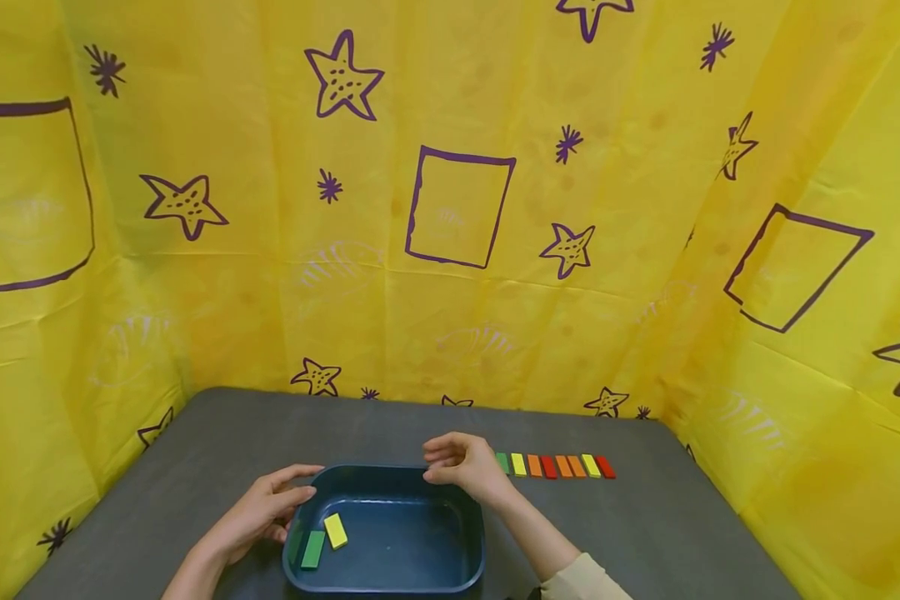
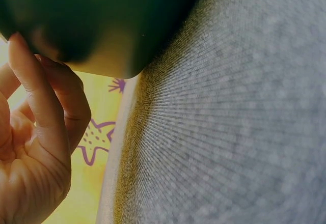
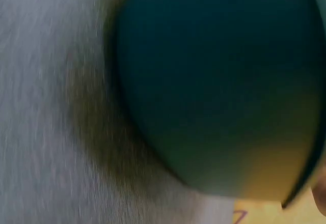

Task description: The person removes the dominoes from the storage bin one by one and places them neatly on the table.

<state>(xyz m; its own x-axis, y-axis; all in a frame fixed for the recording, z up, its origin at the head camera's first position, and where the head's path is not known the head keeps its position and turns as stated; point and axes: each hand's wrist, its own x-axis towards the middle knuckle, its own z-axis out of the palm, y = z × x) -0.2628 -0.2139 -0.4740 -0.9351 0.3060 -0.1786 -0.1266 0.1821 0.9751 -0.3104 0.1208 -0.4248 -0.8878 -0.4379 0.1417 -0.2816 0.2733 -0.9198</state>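
A dark blue-green plastic basin (image 1: pixel 412 575) stands on the grey table near the front. Inside it, toward the left, lie a green block (image 1: pixel 312 550) and a yellow block (image 1: pixel 336 531). My left hand (image 1: pixel 258 510) holds the basin's left rim, thumb at the edge and fingers against the outer wall. Over the far right rim hovers my right hand (image 1: pixel 465 468), its fingers loosely bent, with nothing visible between thumb and fingers. In the right wrist view the basin's side (image 3: pixel 219 81) is blurred and only a sliver of hand shows.
Right of the basin, a row of small green, yellow, orange and red blocks (image 1: pixel 549 467) lies on the grey table (image 1: pixel 690 533). My right hand and wrist may cover the row's left end. Yellow cloth (image 1: pixel 450 333) with purple drawings encloses the table's back and sides.
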